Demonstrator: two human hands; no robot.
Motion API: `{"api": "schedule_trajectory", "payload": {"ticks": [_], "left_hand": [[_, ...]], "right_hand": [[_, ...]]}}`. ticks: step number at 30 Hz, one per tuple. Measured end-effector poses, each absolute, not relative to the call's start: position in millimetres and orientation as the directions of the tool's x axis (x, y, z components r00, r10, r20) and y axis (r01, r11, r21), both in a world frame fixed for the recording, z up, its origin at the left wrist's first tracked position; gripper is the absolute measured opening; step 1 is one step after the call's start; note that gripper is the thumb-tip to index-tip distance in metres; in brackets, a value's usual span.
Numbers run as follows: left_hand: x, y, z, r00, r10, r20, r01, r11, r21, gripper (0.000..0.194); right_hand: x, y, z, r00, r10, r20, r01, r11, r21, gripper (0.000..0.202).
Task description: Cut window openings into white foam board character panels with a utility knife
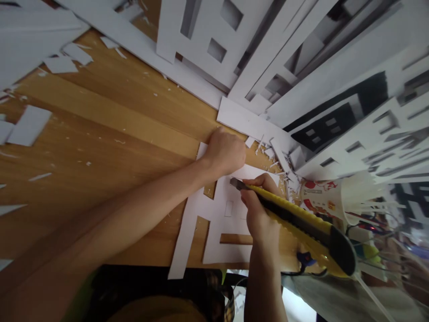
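Observation:
My right hand (263, 210) grips a yellow utility knife (298, 223), its short blade end pointing left over a white board (214, 228). Several rectangular openings are cut through that board, and a small rectangle is drawn in thin line on it. I cannot tell whether the blade touches the surface. Just beyond the blade, my left hand (226, 152) is closed in a fist on the board's far part. Its fingers are curled under, so anything inside them is hidden. One narrow strip of the board reaches past the table's near edge.
White cut-out panels (208, 40) stack at the back. Thin scraps (268, 150) lie beyond my hands, and loose white pieces (30, 125) are at left. A printed paper cup (321, 197) lies tilted at right, near cables. The wooden table (100, 120) carries small crumbs.

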State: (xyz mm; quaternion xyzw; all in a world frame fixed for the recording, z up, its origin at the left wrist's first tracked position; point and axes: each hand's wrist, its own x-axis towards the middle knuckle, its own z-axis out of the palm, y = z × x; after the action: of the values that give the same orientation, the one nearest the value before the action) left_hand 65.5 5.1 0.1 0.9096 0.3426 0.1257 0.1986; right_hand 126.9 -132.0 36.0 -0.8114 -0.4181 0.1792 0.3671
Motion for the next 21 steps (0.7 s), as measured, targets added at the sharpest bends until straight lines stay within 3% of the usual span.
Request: {"api": "schedule_trajectory", "payload": {"ticks": [7, 16, 21], "left_hand": [[66.0, 4.0, 0.5, 0.721, 0.689, 0.079, 0.590, -0.669, 0.452, 0.032], [67.0, 2.8, 1.0, 0.713, 0.699, 0.055, 0.606, -0.654, 0.452, 0.030], [68.0, 2.8, 0.4, 0.715, 0.697, 0.051, 0.600, -0.650, 0.465, 0.030]], "right_hand": [[124.5, -132.9, 36.5, 0.595, 0.803, 0.019, 0.551, -0.391, -0.738, 0.003], [116.7, -151.0, 21.4, 0.545, 0.810, 0.217, 0.667, -0.262, -0.697, 0.003], [117.0, -158.2, 18.0, 0.555, 0.801, 0.225, 0.667, -0.266, -0.696, 0.004]]}}
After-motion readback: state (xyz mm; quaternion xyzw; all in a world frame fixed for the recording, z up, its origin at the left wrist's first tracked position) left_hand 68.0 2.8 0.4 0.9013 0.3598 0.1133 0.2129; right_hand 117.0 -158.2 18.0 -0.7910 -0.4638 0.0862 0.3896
